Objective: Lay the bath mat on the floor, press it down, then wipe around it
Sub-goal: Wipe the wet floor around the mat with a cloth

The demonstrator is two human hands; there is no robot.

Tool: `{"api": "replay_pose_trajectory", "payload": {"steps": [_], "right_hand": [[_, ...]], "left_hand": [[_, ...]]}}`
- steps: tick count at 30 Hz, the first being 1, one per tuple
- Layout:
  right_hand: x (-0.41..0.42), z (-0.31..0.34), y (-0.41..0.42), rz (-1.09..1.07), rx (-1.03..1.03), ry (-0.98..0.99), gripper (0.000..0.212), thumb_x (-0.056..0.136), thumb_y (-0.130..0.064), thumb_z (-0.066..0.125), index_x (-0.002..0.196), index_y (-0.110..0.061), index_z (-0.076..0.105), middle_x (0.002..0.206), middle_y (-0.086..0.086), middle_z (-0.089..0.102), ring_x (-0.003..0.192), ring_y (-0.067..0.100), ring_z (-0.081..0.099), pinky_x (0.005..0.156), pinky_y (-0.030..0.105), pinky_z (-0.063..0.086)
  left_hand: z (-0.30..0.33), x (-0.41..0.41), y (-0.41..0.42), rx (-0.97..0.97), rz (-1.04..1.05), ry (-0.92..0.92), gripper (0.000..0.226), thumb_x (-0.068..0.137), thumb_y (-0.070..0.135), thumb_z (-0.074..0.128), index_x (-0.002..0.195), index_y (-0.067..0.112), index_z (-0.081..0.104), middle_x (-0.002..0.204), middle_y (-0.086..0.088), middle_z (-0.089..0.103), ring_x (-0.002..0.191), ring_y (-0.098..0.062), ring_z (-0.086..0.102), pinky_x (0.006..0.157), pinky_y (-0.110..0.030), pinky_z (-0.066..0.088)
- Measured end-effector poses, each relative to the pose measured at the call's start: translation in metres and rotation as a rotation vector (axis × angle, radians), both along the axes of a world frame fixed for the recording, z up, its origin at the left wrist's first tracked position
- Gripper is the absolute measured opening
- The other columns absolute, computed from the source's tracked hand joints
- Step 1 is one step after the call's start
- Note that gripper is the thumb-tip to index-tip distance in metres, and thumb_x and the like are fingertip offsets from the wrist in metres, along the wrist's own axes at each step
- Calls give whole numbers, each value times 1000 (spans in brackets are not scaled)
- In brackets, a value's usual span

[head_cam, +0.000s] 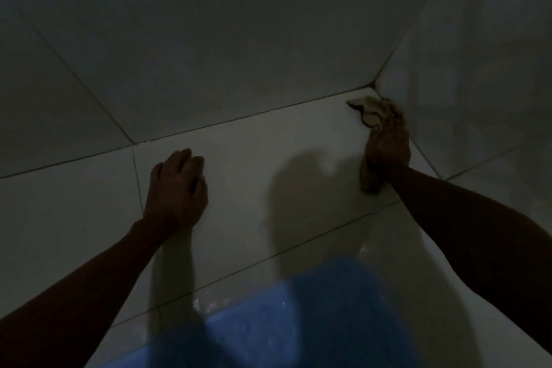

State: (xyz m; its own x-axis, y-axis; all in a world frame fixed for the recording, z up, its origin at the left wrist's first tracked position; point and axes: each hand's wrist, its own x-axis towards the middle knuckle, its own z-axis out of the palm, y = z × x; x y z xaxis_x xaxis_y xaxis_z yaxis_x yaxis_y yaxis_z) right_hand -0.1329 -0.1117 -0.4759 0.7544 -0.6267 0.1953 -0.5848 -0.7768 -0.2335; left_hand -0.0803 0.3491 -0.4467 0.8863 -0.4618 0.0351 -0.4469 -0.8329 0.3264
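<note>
- Dim tiled floor (239, 140) meeting walls at a corner.
- Blue bath mat (268, 323) lies flat at the near edge, seemingly wet.
- Left hand (176, 188) rests open on a tile.
- Right hand (388, 146) clutches a cloth (369, 110) in the corner.

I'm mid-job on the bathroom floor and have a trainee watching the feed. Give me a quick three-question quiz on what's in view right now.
1. True or false: the blue bath mat already lies on the floor tiles.
2. Which hand grips the beige cloth? A) left hand B) right hand C) neither
3. Fill in: the cloth is pushed into the ____ where the floor meets two walls.

Key: 1 true, it lies flat at the near edge of the view. 2 B; the left hand rests palm down on bare tile, empty. 3 corner.
</note>
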Motion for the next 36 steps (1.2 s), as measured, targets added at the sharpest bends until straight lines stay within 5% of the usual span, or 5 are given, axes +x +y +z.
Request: {"api": "replay_pose_trajectory", "payload": {"steps": [5, 9, 26, 31, 36], "right_hand": [[-19, -9, 32, -223, -7, -42, 48, 101, -22, 37, 140, 4, 45, 144, 23, 45, 137, 36, 38, 117, 45, 23], [-23, -9, 81, -234, -86, -16, 37, 92, -23, 45, 115, 1, 64, 113, 23, 64, 106, 37, 61, 93, 45, 48], [-12, -3, 389, 696, 150, -160, 51, 99, -31, 28, 142, -12, 48, 146, 10, 49, 139, 29, 38, 117, 45, 24], [-51, -8, 436, 1133, 165, -220, 45, 100, -25, 43, 142, -9, 48, 143, 12, 52, 138, 31, 40, 117, 47, 24], [-81, -20, 436, 1368, 141, -124, 49, 100, -27, 50, 146, -8, 43, 149, 12, 45, 142, 28, 33, 118, 45, 22]], "left_hand": [[4, -9, 32, 38, -92, 30, 57, 87, 34, 39, 134, 4, 53, 141, -21, 48, 128, -38, 46, 104, -52, 38], [8, -23, 53, 61, -85, 32, 55, 87, 32, 41, 134, 5, 53, 140, -23, 48, 126, -39, 48, 101, -52, 41], [22, -83, 134, -82, 214, 115, 55, 98, 32, 36, 140, -3, 44, 144, -23, 43, 131, -40, 43, 109, -47, 32], [22, -91, 171, -109, 458, 148, 45, 103, 18, 39, 144, 0, 38, 150, -20, 36, 137, -37, 34, 113, -44, 25], [13, -97, 201, 39, 316, 103, 43, 101, 12, 39, 142, -3, 40, 149, -22, 37, 134, -42, 37, 110, -51, 30]]}}
